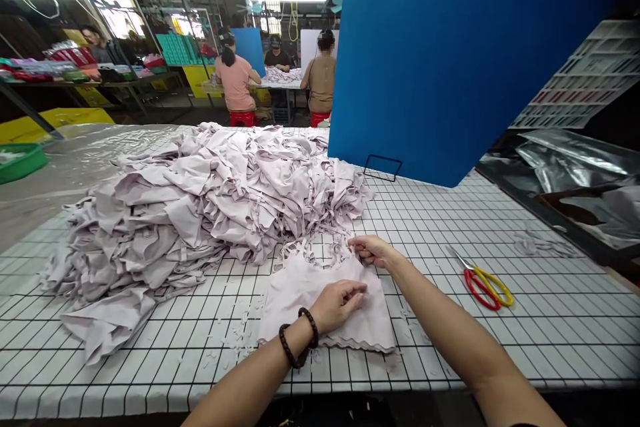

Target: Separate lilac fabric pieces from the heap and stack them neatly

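Observation:
A pale pink garment [300, 293] lies flat on the grid-patterned table near the front edge, its straps at the far end. My left hand [343, 307], with dark beaded bracelets at the wrist, rests on the middle of the garment, fingers loosely curled with nothing visible between them. At the garment's upper right corner, by the straps, my right hand [371, 251] has its thumb and fingers pinched on a strap. Scissors [487, 287] with one red and one yellow handle lie to the right of my right forearm.
A large heap of similar garments [225, 193] covers the table's left and middle. Behind it stands a blue board [430, 73] on a wire stand [383, 168]. Small scraps are scattered around. People sit at a far table; a green basket [23, 161] is far left.

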Tool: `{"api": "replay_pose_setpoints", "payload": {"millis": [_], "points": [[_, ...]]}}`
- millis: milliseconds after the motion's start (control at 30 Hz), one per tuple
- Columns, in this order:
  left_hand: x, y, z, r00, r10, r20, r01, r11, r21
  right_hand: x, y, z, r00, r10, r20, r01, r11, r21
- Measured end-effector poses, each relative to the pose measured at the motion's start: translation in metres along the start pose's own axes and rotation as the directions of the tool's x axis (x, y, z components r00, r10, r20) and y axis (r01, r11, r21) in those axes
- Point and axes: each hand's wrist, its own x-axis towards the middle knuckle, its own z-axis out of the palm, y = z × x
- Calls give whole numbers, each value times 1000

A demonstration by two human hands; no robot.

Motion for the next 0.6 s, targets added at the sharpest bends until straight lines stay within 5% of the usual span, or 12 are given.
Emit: {"api": "replay_pose_setpoints", "payload": {"millis": [400, 600], "points": [[-1, -1, 0, 999, -47, 9, 48, 997, -65, 9, -74, -46, 992, -127, -20, 128, 957, 259], [2, -8, -1, 992, -105, 63, 120, 947, -299, -17, -79, -26, 942, -331, -52, 332, 943, 9]]}}
